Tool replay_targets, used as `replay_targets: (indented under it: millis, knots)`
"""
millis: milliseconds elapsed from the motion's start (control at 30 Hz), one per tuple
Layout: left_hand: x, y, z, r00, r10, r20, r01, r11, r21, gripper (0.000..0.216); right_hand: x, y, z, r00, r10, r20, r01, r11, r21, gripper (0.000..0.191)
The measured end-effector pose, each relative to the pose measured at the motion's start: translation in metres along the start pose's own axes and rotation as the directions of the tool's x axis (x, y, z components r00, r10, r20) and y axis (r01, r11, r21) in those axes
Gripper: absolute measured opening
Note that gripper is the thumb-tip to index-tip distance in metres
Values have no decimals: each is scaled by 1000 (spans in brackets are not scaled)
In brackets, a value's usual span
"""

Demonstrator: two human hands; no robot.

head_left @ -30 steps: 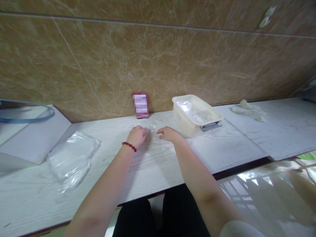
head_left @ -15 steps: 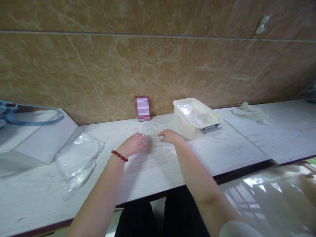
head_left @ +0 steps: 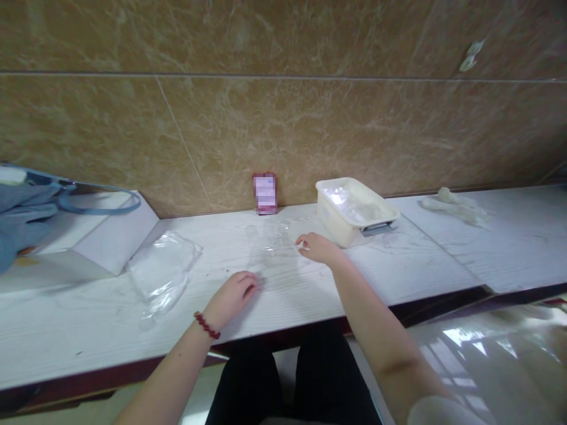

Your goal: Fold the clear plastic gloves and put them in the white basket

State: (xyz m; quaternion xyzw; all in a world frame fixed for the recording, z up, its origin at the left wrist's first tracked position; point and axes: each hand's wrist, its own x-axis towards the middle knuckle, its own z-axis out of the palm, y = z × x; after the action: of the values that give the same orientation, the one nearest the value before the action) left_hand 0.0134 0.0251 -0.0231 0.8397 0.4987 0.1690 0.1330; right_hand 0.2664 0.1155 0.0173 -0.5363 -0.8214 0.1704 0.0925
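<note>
A clear plastic bag lies flat on the white wood-grain table, between my two hands. At its right edge my right hand is closed, thumb and fingertips brought together on the film. My left hand, with a red bead bracelet at the wrist, rests low near the bag's front left corner. Its fingers are curled in toward the thumb; whether film is caught between them is hidden. A stack of clear plastic bags lies farther left.
A cream plastic bin with clear plastic inside stands at the right by the tiled wall. A small card with a blurred face leans on the wall. White gloves lie far right. At left, a white box carries a blue cloth bag.
My left hand has moved toward me, its fingers now curled. My right hand has shifted slightly right and its fingers have closed. The bag shows more plainly, and the view has turned slightly left.
</note>
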Motion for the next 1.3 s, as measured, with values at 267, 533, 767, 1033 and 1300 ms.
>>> replay_targets:
  millis: [267,533,767,1033,1300]
  knots:
    - [-2,8,-13,996,-70,-55,68,997,-47,22,-67,-8,39,957,-280,-73,287,952,111,59]
    - [-23,23,-13,998,-4,-69,4,1000,9,20,-68,-10,51,916,-267,-299,308,946,99,9]
    - [-51,39,-5,995,41,-93,-45,998,-36,15,-86,-12,50,909,-323,-264,354,932,80,11]
    - [-61,24,21,957,-59,-285,39,996,-76,24,-91,-7,57,897,-332,-291,385,911,146,10]
    - [-26,15,4,943,-226,-244,151,944,-292,16,-62,-14,38,942,-148,-302,245,917,314,6]
